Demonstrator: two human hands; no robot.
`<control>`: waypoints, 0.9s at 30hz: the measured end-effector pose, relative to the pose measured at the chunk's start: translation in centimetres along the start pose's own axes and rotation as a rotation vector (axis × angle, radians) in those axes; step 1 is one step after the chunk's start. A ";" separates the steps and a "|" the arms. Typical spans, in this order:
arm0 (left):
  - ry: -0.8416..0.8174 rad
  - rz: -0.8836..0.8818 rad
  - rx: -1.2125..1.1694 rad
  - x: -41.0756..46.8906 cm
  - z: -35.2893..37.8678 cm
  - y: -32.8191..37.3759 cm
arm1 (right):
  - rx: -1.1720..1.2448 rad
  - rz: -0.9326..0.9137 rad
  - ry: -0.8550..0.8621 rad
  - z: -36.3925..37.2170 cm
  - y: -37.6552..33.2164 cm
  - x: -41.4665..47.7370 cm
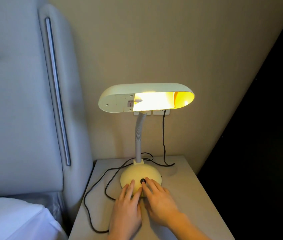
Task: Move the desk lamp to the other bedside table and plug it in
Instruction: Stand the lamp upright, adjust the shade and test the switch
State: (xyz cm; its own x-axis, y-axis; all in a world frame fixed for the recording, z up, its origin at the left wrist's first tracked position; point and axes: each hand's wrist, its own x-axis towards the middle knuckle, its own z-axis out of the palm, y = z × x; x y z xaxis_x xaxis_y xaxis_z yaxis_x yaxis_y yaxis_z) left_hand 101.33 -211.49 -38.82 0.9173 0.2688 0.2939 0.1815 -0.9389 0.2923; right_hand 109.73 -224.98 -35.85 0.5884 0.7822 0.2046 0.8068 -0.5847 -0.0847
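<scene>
With both flat, spread hands, left hand (pixel 126 203) and right hand (pixel 156 200), gripping nothing on the lit desk lamp (pixel 141 181), lifting it now could yank the plugged black cord (pixel 163 135) from the far wall socket (pixel 161 112).

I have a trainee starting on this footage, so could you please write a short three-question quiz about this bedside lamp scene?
1. True or false: the desk lamp is switched off.
2. Where does the black cord run up to? A) the wall socket behind the lamp head B) a floor strip C) the bed
3. Which hand has a finger at the black switch on the lamp base?

Key
1. False: the bulb glows under the shade.
2. A.
3. The right hand; the left hand lies flat on the base beside it, on the bedside table.
</scene>
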 end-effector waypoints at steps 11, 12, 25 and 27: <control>0.014 0.000 -0.008 0.1 0.6 -0.5 | 0.009 0.025 0.025 0.2 0.2 0.5; 0.023 0.002 -0.002 0.1 0.7 -0.6 | 0.011 0.025 0.034 0.1 0.2 0.6; -0.007 -0.014 0.000 0.0 0.0 -0.1 | -0.007 0.028 0.009 -0.1 -0.4 0.7; 0.000 -0.011 0.000 0.0 0.1 -0.2 | -0.002 0.028 0.020 -0.1 -0.4 0.7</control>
State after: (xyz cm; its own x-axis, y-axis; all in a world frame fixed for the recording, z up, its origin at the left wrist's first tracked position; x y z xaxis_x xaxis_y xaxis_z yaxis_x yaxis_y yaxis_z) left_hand 101.36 -211.32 -38.97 0.9151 0.2793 0.2907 0.1919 -0.9359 0.2953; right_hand 109.83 -224.26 -35.61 0.6095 0.7611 0.2217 0.7899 -0.6068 -0.0884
